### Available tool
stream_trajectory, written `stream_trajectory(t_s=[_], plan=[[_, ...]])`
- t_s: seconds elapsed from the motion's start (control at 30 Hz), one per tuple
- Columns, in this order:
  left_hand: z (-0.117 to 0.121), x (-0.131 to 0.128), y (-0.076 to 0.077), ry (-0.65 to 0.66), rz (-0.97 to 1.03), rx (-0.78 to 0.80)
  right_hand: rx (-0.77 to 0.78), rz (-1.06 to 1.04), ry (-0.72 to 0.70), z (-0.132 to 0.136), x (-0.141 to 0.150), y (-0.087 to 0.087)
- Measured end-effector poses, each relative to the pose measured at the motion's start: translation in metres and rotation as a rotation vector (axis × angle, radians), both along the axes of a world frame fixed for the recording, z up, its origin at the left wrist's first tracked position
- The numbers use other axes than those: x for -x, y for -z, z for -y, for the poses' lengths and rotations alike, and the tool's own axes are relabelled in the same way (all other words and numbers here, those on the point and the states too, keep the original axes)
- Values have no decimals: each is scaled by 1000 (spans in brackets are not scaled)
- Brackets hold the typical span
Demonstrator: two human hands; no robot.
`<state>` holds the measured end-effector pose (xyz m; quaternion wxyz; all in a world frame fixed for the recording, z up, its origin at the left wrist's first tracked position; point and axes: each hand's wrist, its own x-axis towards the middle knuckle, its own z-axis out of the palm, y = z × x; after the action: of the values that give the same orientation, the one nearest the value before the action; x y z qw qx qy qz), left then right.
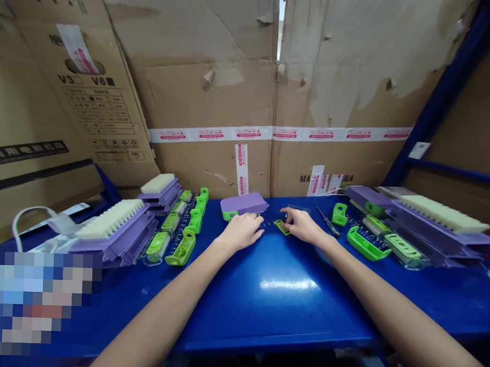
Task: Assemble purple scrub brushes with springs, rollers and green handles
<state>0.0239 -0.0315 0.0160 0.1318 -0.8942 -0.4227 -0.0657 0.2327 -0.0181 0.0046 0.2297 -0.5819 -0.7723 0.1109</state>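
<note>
left hand [242,232]: fingers bent, grip unclear
right hand [302,225]: partly open, by green plate [281,226]
purple case [244,203]: just beyond left hand
black tool [328,223]: on surface [265,307], right of right hand

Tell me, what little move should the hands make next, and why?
I think the right hand could gently pinch the flat green piece. Its fingers are right by that piece, and the left hand is at the near side of the purple case. I can't tell if the fingers touch the piece.
</note>
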Motion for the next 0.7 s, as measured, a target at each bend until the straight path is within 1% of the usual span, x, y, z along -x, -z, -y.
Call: stream_trajectory(t_s=[0.1,0.2,0.27,0.33,0.4,0.47,0.63,0.7], plan=[[0,1,-4,-11,54,-62,-125,57,-26,1,-1,1],[0,1,-6,-31,95,-127,-247,34,-161,8,4,0],[1,0,-6,-19,101,-145,-297,34,-245,14,10,-2],[3,-1,-5,27,90,-150,-308,74,-268,18,17,-3],[4,-3,-3,70,81,-154,-296,130,-244,19,21,-4],[4,-5,-2,73,93,-157,-270,179,-192,18,22,-5],[1,-3,0,-15,130,-157,-156,317,53,17,14,-6],[0,-1,0,-46,148,-168,-89,367,115,17,12,-6]])
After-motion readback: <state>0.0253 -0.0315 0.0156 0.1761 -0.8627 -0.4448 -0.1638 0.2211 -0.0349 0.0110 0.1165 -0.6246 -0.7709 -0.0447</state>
